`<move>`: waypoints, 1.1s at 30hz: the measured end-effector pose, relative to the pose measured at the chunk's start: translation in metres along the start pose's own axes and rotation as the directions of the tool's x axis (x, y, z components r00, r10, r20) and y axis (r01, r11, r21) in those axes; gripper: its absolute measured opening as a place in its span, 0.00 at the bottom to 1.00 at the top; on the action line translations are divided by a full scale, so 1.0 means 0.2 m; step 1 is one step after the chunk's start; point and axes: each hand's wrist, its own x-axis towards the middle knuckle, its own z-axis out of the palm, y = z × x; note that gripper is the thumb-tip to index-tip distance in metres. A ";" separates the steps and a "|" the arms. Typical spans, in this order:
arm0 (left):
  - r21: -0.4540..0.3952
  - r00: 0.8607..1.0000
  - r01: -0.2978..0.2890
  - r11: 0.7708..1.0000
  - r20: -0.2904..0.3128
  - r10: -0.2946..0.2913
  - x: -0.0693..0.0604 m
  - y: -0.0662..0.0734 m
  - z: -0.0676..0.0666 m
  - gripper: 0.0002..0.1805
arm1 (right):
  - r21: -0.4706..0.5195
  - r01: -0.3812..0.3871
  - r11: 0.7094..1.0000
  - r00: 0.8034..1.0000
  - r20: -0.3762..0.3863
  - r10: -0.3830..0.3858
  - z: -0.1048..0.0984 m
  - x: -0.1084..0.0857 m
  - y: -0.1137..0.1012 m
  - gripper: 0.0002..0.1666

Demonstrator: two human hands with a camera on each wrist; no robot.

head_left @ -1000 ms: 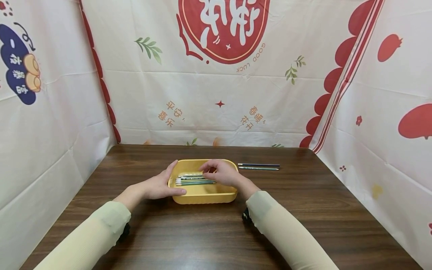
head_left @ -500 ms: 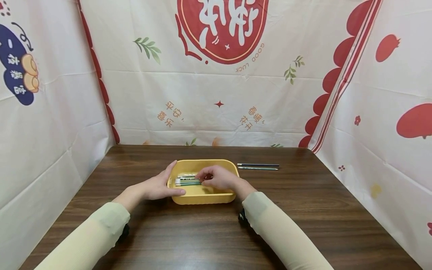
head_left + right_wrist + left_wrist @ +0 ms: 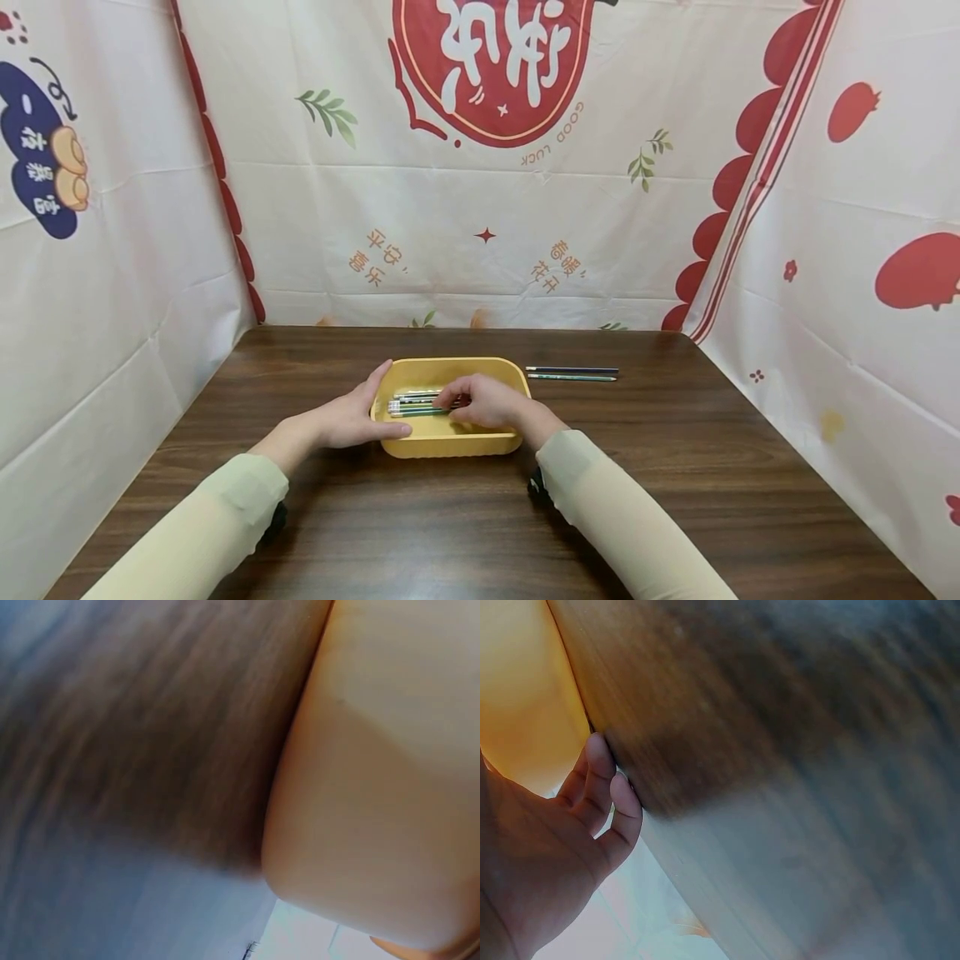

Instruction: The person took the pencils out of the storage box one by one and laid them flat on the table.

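Observation:
A yellow plastic bin [image 3: 450, 447] stands on the table. Inside it, several green and dark pencils [image 3: 415, 411] lie side by side, their white eraser ends to the left. At the bin's left end my left hand [image 3: 347, 419] grips the wall, thumb over the near rim; in the left wrist view its fingers [image 3: 600, 780] bend against the outside of the bin. My right hand [image 3: 491, 403] reaches inside with bent fingers at the pencils' right part. The hand covers those pencil ends, and whether it pinches any is hidden. In the right wrist view only the bin's outer wall [image 3: 360, 795] shows large.
Right of the bin, a dark pencil [image 3: 573, 369] and a green pencil [image 3: 573, 377] lie parallel on the brown wooden table [image 3: 420, 525]. Printed white cloth [image 3: 442, 200] hangs around the back and both sides.
My right hand has moved down and slightly left onto the pencils, covering more of their right ends. The left hand and the bin keep their place.

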 end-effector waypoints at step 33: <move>0.008 1.000 -0.008 1.000 0.006 0.008 0.00 0.00 0.00 0.73 | -0.163 0.053 0.985 0.999 0.016 -0.051 0.01 0.00 0.01 0.18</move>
